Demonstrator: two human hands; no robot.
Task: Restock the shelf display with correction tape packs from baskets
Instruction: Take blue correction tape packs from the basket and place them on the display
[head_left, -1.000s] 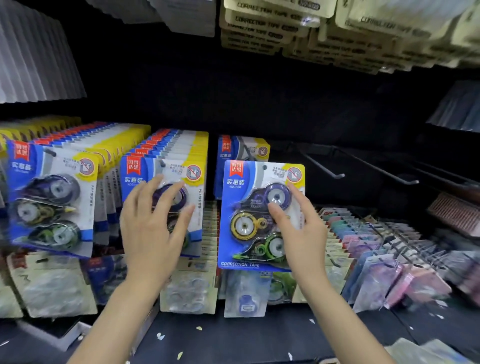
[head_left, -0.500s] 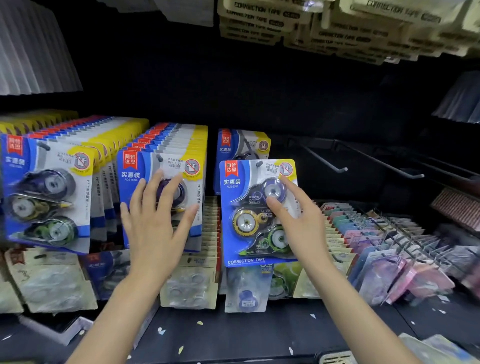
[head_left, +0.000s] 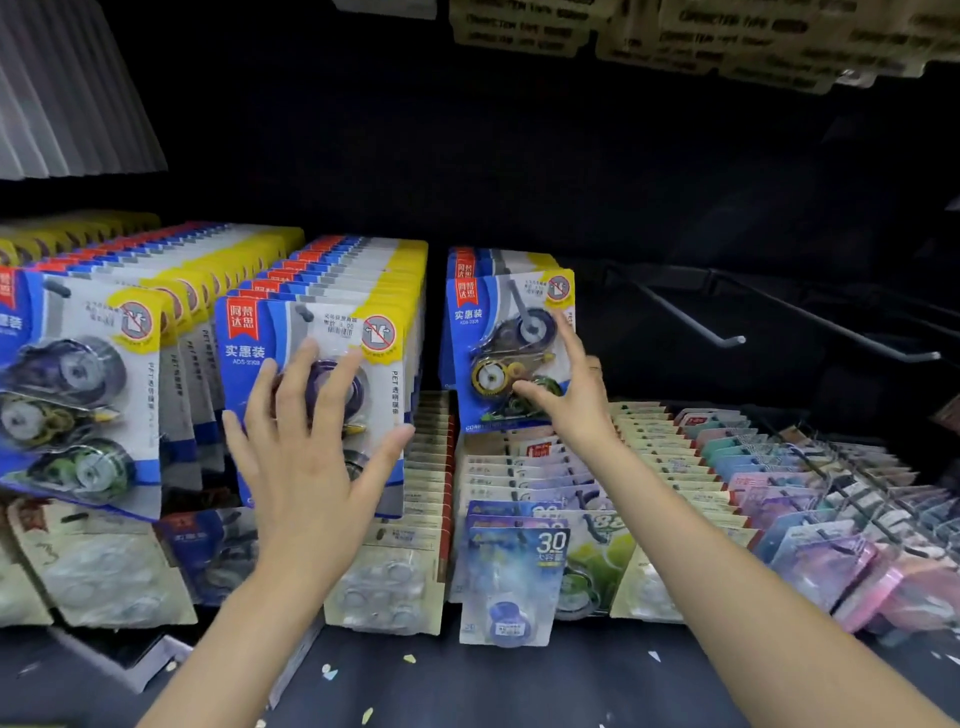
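Shelf display: the dark shelf (head_left: 519, 686) runs under you, with rows of carded packs hanging on pegs above it and bits of paper scattered on its surface.
Left rows: two full rows of blue-and-yellow correction tape packs (head_left: 156, 332) hang side by side at your left, packed tight from front to back.
Lower rows: pale and pastel carded packs (head_left: 753, 478) fan out below and to your right, their front cards reaching down to the shelf.
Empty hooks: two bare metal hooks (head_left: 727, 340) stick out to the right of the short row.
Your left hand (head_left: 311, 457): it lies flat on the front pack of the second row (head_left: 322, 364), fingers straight and spread apart, palm over the lower half of the card.
Your right hand (head_left: 576, 395): it touches the front pack of the third row (head_left: 511, 348), fingers apart and extended, forefinger up near the top dispenser, thumb at the lower one.
Task pack: that pack hangs upright on its hook, just in front of a few more of the same kind.
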